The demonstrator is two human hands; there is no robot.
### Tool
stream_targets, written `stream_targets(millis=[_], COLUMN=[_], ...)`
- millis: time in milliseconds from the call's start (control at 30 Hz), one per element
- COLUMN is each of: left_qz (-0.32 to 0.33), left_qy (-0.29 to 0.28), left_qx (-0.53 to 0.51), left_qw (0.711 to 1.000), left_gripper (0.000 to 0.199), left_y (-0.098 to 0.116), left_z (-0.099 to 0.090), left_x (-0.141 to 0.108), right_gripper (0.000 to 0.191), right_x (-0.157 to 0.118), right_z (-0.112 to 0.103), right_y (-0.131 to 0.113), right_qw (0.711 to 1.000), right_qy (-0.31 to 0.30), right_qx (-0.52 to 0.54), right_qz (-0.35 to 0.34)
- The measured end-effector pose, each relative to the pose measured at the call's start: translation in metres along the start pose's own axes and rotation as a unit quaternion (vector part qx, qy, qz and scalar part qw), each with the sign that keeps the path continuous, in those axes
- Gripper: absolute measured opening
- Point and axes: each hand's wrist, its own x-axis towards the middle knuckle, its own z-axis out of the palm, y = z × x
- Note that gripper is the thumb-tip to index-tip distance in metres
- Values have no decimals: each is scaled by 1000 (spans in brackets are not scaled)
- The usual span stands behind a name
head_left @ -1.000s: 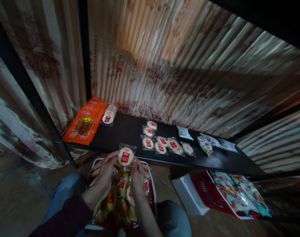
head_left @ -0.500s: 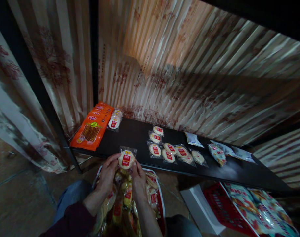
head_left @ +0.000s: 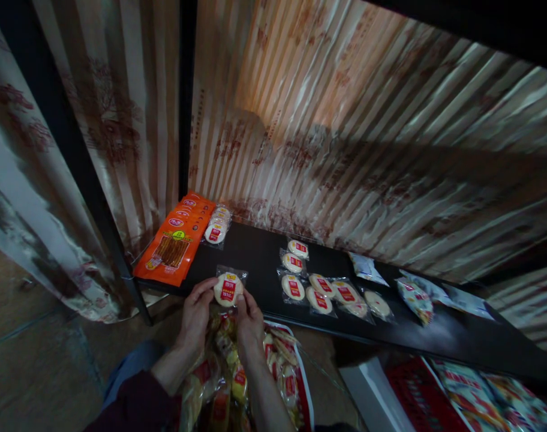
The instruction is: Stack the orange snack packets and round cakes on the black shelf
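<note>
Holding a wrapped cracker at the front edge of the shelf, pinched from opposite sides in the narrow grip of left hand and right hand, likely to keep it flat with the label showing.

It's dim around me, warm light on the curtain, shadow across it, faint glare on the black shelf, edges stretched.

No lettering reads with certainty: characters blur on the red label of the held cracker packet at seven o'clock and the orange packet near nine.
</note>
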Motion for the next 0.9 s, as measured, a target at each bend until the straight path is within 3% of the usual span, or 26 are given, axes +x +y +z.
stream_targets(millis=[133, 433, 667, 900], left_qz=[20, 45, 156, 202], left_qy=[28, 46, 84, 82], left_qx=[-4, 5, 90, 168], left_qw=[999, 998, 980, 961], left_gripper=[28, 26, 20, 27], left_y=[-1, -7, -15, -6], left_z=[2, 4, 10, 20], left_x=[13, 38, 58, 73], right_gripper=[46, 40, 37, 42], right_x=[10, 34, 52, 72], right_z=[10, 23, 32, 41], right_y=[1, 7, 4, 1], right_qw=[999, 999, 998, 998], right_qy=[-31, -41, -54, -59], right_qx=[27, -12, -21, -18], right_qz=[33, 10, -8, -6])
